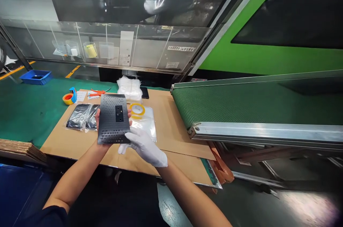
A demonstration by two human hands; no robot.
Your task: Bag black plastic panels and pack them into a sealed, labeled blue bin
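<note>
A black slotted plastic panel (110, 118) with a small recessed rectangle is held up over the cardboard-covered table. My bare left hand (98, 119) grips it from beneath, with fingers showing at both long edges and the palm hidden. At its lower right corner, my white-gloved right hand (143, 145) pinches the edge, thumb on top. Behind the panel lie two black parts in clear bags (78, 115). To its right, a yellow tape roll (137, 110) rests on clear plastic bags (146, 123).
A stack of translucent bags (130, 89), orange-handled pliers (98, 92) and a tape dispenser (70, 97) sit farther back. A green conveyor belt (227, 102) stands at the right. On the far left are a blue bin (36, 77) and stacked cardboard (23, 150).
</note>
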